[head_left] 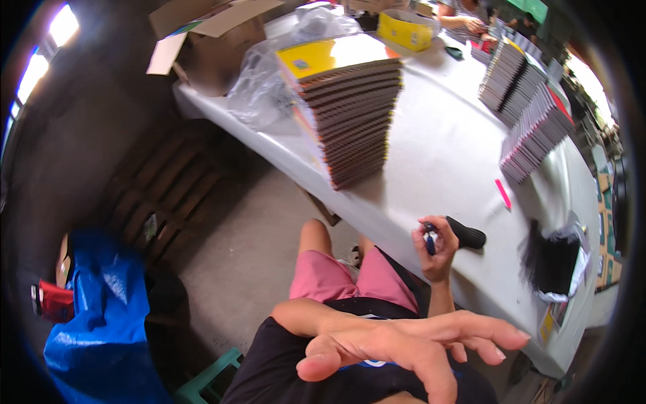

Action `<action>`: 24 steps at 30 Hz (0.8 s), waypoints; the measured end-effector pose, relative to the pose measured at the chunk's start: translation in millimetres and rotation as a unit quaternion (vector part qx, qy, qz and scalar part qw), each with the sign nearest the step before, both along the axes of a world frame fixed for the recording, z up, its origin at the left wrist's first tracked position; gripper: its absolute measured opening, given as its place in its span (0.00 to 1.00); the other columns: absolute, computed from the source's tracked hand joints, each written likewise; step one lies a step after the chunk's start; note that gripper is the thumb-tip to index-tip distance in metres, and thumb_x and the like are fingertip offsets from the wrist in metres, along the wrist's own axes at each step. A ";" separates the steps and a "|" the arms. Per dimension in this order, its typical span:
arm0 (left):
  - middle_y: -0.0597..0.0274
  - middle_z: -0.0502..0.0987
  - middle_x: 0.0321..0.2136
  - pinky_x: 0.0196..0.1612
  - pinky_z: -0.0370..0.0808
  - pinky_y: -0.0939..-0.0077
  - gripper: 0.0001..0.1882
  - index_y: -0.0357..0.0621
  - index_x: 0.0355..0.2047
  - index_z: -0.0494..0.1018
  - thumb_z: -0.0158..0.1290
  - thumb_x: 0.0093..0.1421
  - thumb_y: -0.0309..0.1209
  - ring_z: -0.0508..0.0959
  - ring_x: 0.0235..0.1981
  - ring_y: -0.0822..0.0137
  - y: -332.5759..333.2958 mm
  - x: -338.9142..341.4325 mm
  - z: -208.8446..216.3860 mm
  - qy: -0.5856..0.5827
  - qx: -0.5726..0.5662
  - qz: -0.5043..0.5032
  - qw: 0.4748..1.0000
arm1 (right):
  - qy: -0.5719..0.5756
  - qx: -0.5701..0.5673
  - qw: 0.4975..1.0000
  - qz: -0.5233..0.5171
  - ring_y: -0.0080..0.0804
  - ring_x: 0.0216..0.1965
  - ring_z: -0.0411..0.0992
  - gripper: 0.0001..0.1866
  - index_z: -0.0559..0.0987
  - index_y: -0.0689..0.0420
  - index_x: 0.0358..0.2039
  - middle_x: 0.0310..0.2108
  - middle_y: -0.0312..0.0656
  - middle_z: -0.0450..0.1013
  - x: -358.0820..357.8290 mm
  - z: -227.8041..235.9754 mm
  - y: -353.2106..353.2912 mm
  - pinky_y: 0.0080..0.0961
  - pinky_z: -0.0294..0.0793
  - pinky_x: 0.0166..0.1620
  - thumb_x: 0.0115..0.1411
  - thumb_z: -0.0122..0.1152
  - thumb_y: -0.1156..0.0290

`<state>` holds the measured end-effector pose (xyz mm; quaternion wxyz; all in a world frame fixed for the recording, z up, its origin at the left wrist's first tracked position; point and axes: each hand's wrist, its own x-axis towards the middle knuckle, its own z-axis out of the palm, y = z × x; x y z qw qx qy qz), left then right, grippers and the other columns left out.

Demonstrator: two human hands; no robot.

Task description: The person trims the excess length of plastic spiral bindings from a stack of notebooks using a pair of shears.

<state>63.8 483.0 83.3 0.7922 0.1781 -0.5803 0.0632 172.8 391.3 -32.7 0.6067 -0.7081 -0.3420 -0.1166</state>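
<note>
My left hand (390, 343) is stretched out in front of my body, close to the camera, its fingers spread and nothing in them. My right hand (439, 250) is at the table's near edge, its fingers curled round a small dark blue and black object (431, 244); its kind cannot be made out. A black ribbed handle-like piece (468, 234) sticks out behind those fingers; whether it joins that object is hidden. Beyond, a tall stack of spiral-bound notebooks (350, 114) with a yellow top cover stands on the white-covered table (437, 148).
More notebook stacks (535, 135), a pink pen-like item (503, 194) and a bundle of black strands (553, 262) lie to the right. Behind are plastic wrap (262, 87), a yellow box (406, 31), an open carton (215, 50) and another person (464, 20). A green stool (212, 377) stands lower left.
</note>
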 end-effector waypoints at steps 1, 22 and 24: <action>0.31 0.47 0.58 0.58 0.49 0.52 0.51 0.39 0.40 0.75 0.28 0.46 0.76 0.50 0.61 0.43 1.5 -1.7 -3.4 0.010 0.025 -0.011 1.000 | -0.003 0.007 1.000 0.000 0.28 0.27 0.71 0.09 0.74 0.61 0.33 0.26 0.43 0.72 -0.9 2.0 0.7 0.20 0.69 0.35 0.48 0.60 0.79; 0.27 0.66 0.47 0.56 0.40 0.33 0.53 0.30 0.44 0.72 0.27 0.49 0.74 0.50 0.58 0.26 2.7 19.6 48.3 -0.124 0.219 0.009 0.968 | -0.039 0.014 0.999 0.024 0.31 0.26 0.71 0.15 0.74 0.60 0.36 0.29 0.43 0.73 -4.0 -1.0 -32.0 0.22 0.71 0.32 0.45 0.63 0.77; 0.29 0.67 0.47 0.56 0.39 0.33 0.53 0.30 0.45 0.71 0.27 0.50 0.73 0.49 0.58 0.27 0.2 22.3 47.5 -0.125 0.237 0.023 0.963 | -0.060 -0.003 0.998 0.030 0.31 0.27 0.71 0.15 0.74 0.60 0.36 0.29 0.43 0.72 -0.1 -4.9 -29.3 0.23 0.71 0.32 0.45 0.63 0.77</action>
